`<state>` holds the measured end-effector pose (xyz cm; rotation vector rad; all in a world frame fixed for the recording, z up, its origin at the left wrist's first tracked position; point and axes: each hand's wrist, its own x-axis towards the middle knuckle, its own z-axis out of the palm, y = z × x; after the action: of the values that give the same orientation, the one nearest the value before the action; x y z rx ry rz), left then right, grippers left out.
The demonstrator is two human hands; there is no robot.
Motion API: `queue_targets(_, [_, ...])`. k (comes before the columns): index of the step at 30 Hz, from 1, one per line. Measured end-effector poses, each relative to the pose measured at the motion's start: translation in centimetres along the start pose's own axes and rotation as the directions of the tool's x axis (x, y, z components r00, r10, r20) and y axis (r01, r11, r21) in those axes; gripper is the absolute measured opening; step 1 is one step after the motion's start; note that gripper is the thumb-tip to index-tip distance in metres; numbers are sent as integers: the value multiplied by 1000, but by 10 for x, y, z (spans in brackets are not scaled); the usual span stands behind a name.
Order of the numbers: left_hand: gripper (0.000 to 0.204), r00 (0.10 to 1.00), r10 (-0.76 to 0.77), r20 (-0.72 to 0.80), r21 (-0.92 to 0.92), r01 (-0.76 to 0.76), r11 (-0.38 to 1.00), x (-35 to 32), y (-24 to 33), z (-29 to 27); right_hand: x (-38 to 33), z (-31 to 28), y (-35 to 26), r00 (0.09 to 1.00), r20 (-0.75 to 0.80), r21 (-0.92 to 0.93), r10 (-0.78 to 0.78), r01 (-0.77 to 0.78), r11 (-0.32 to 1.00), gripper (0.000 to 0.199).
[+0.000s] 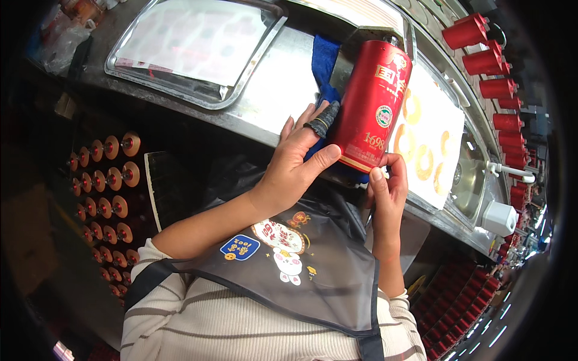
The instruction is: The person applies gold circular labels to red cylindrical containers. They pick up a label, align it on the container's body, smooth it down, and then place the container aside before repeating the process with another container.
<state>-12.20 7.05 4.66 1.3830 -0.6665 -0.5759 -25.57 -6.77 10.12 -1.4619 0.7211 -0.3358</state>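
Red bottle [370,105] gripped by left hand [295,165] with blue cloth [325,60]; right hand [385,189] grips its base.

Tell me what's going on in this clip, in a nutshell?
A person in a striped top and dark apron holds a red bottle with both hands above a metal counter. The left hand, with a dark sleeve on one finger, presses a blue cloth against the bottle's side, and the right hand grips its lower end. A lit panel sits behind it. More red bottles line the far edge, and rows of capped bottles fill crates below on the left.
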Motion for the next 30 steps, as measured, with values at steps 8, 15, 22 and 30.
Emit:
queue_targets(8, [50,992,-123,-18,-487,99,868,-1,-9,1,-1,-3,4,999,-24,-138,-34,30,990,29])
queue_targets(15, [46,987,40,-153,-139,-62,988,-3,-15,13,-2,0,0,999,-36,-183,-40,33,983,30])
queue_targets(22, [43,983,43,-179,-82,-59,995,0,-9,17,-2,1,0,998,-33,-164,-57,51,985,28])
queue_targets(30, [53,985,-174,-12,-409,154,899,-3,-10,5,0,0,1,998,-30,-159,-58,52,986,29])
